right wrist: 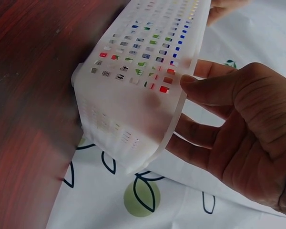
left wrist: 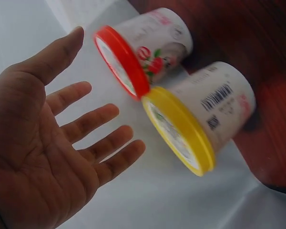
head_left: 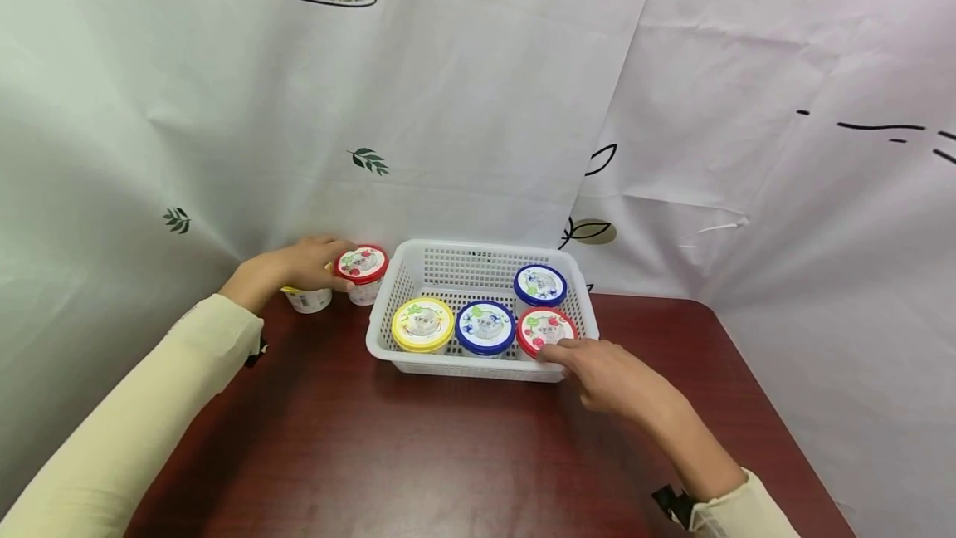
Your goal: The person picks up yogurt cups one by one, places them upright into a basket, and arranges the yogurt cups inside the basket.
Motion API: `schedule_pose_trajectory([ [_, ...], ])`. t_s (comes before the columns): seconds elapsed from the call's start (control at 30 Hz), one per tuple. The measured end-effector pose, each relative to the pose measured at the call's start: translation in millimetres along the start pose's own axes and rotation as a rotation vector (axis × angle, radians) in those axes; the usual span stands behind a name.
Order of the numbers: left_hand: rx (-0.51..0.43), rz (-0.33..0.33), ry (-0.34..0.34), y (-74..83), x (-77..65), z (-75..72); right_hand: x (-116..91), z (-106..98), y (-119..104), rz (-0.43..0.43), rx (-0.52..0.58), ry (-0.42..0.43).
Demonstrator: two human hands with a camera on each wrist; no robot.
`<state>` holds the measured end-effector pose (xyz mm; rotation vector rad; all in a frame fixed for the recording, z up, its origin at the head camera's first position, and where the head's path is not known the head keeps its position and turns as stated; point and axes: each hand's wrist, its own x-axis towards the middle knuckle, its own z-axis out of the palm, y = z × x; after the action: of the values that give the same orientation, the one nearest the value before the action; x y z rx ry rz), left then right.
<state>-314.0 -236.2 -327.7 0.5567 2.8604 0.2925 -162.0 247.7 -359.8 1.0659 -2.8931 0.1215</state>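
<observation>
I had the left hand (head_left: 314, 262) relaxed, fingers spread and holding nothing, beside a yellow-lidded tub (head_left: 309, 300) and a red-lidded tub (head_left: 363, 267) on the tabletop (head_left: 448, 455). I judged the step a reach for these, the next move calling for fingers round one. Rightward, the white plastic basket (head_left: 448, 368) held a second yellow-lidded tub (head_left: 423, 325), front blue-lidded tub (head_left: 485, 327), rear blue-lidded tub (head_left: 540, 284) and second red-lidded tub (head_left: 545, 327); my right hand (head_left: 608, 376) pinched its front rim.
</observation>
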Motion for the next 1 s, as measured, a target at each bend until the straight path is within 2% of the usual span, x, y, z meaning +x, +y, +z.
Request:
schedule_pose_trajectory([
  [0.17,0.007,-0.047,0.0,-14.6,0.7,2.3,0,0,0,0.008,-0.002,-0.005],
  [0.37,-0.039,-0.066,0.015,-31.8,-1.0,8.6,-1,0,-2,0.003,-0.008,0.005],
  [0.6,-0.04,-0.1,0.035,-51.0,0.7,15.8,0,0,-2,-0.018,-0.006,0.015],
  [0.83,-0.076,-0.133,0.027,-59.8,0.8,20.4,-1,1,-2,-0.021,-0.011,0.017],
  [1.0,-0.085,-0.119,0.036,-66.8,3.6,23.8,-1,1,-1,-0.026,-0.021,0.031],
])
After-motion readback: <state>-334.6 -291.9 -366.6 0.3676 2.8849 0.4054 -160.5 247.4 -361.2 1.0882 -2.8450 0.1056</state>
